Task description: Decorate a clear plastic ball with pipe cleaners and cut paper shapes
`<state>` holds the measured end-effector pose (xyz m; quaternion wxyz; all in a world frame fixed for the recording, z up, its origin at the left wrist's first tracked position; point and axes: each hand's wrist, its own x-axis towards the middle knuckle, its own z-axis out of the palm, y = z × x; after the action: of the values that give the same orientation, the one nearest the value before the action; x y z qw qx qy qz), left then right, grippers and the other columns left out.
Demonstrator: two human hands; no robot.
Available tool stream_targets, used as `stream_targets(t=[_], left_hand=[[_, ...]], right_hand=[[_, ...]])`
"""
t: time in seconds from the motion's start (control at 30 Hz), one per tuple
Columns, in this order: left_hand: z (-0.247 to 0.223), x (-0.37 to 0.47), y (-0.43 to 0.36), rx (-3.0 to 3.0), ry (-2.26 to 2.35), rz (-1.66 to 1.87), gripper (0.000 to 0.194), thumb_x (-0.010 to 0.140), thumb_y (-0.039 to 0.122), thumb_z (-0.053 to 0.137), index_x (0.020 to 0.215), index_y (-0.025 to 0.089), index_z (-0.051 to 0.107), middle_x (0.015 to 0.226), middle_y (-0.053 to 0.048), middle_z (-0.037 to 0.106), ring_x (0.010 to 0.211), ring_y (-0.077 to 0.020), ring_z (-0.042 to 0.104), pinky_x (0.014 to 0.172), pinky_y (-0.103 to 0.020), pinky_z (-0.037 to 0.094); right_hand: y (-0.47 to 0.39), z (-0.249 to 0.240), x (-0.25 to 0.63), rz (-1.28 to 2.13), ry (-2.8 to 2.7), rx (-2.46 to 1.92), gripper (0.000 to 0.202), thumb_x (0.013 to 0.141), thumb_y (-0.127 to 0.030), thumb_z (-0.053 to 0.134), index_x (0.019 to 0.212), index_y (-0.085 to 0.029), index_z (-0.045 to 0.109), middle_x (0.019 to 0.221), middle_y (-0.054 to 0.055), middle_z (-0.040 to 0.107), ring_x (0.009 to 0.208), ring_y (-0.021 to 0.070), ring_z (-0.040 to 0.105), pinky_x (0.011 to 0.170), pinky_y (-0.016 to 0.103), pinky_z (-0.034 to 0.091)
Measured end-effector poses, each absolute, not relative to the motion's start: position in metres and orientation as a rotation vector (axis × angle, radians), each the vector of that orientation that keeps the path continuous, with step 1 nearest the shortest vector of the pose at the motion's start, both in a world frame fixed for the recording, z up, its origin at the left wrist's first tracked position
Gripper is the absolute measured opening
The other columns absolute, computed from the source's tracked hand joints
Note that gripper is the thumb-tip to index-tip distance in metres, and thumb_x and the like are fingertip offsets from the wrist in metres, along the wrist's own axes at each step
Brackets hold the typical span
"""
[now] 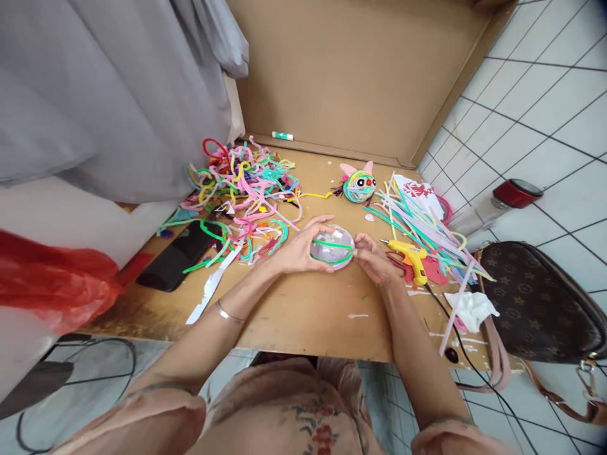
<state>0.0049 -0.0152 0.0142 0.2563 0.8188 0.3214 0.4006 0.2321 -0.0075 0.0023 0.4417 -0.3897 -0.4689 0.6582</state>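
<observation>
On the brown wooden table (303, 316), a translucent round plastic ball (332, 253) is held up between the hands: the half-curled left hand (302, 249) cups it from nine o'clock; the right hand (373, 258), fingertips nearly closed, seems to pinch its fuzzy green strips (332, 244) at three. Loosened fingers could let them slide; a rightward wrist swing could knock the yellow plastic glue gun (413, 255), farther toward three o'clock.

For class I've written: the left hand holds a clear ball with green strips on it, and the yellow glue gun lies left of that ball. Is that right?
Only the side is wrong: in the head view, the yellow glue gun lies right of the clear ball. The left hand does hold that ball, with green strips on it.
</observation>
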Motion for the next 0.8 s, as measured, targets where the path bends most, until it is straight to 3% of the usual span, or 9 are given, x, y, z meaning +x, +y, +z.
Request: stream_targets(t=[0.13, 0.27, 0.37, 0.53, 0.7, 0.8], left_hand=[[0.015, -0.001, -0.017, 2.264, 0.969, 0.978, 0.09, 0.051, 0.048, 0.09, 0.13, 0.026, 0.053, 0.147, -0.019, 0.037, 0.141, -0.039, 0.033, 0.112, -0.06, 0.03], [0.009, -0.001, -0.016, 2.226, 0.943, 0.99, 0.084, 0.063, 0.032, 0.085, 0.138, 0.027, 0.048, 0.139, -0.014, 0.045, 0.138, -0.0327, 0.039, 0.113, -0.053, 0.035], [0.004, 0.0, -0.012, 2.216, 0.937, 1.063, 0.079, 0.068, 0.029, 0.081, 0.139, 0.024, 0.047, 0.139, -0.015, 0.047, 0.136, -0.0311, 0.041, 0.113, -0.05, 0.035], [-0.01, -0.001, -0.002, 1.962, 0.98, 1.225, 0.098, 0.062, 0.03, 0.083, 0.146, 0.019, 0.034, 0.145, -0.017, 0.044, 0.133, -0.0325, 0.046, 0.114, -0.047, 0.035], [-0.024, -0.003, 0.008, 1.777, 0.987, 1.222, 0.094, 0.057, 0.025, 0.081, 0.143, 0.021, 0.043, 0.156, -0.015, 0.032, 0.147, -0.0362, 0.023, 0.121, -0.051, 0.015], [-0.028, 0.0, 0.012, 1.546, 0.805, 1.184, 0.09, 0.06, 0.02, 0.069, 0.145, 0.024, 0.042, 0.158, -0.01, 0.032, 0.149, -0.0342, 0.019, 0.122, -0.05, 0.013]], right_hand=[[-0.007, 0.001, 0.233, 1.623, -1.152, -0.968, 0.038, 0.053, -0.024, 0.078, 0.078, -0.024, 0.05, 0.072, -0.008, 0.058, 0.065, 0.0099, 0.055, 0.064, 0.024, 0.045], [-0.002, -0.003, 0.233, 1.615, -1.174, -0.955, 0.037, 0.056, -0.025, 0.078, 0.081, -0.025, 0.051, 0.073, -0.008, 0.058, 0.064, 0.0105, 0.056, 0.062, 0.025, 0.047], [0.005, -0.004, 0.231, 1.62, -1.178, -0.919, 0.038, 0.057, -0.023, 0.079, 0.081, -0.025, 0.05, 0.072, -0.008, 0.058, 0.064, 0.0099, 0.056, 0.061, 0.023, 0.047], [0.024, -0.005, 0.223, 1.678, -1.126, -0.856, 0.039, 0.055, -0.02, 0.082, 0.08, -0.025, 0.052, 0.07, -0.009, 0.061, 0.064, 0.0088, 0.058, 0.061, 0.021, 0.048], [0.036, -0.01, 0.223, 1.697, -1.084, -0.861, 0.039, 0.053, -0.017, 0.084, 0.078, -0.025, 0.055, 0.073, -0.008, 0.065, 0.067, 0.0094, 0.061, 0.066, 0.023, 0.052], [0.038, -0.015, 0.228, 1.691, -1.064, -0.872, 0.039, 0.053, -0.016, 0.084, 0.079, -0.025, 0.057, 0.076, -0.008, 0.067, 0.071, 0.0095, 0.064, 0.071, 0.024, 0.054]])
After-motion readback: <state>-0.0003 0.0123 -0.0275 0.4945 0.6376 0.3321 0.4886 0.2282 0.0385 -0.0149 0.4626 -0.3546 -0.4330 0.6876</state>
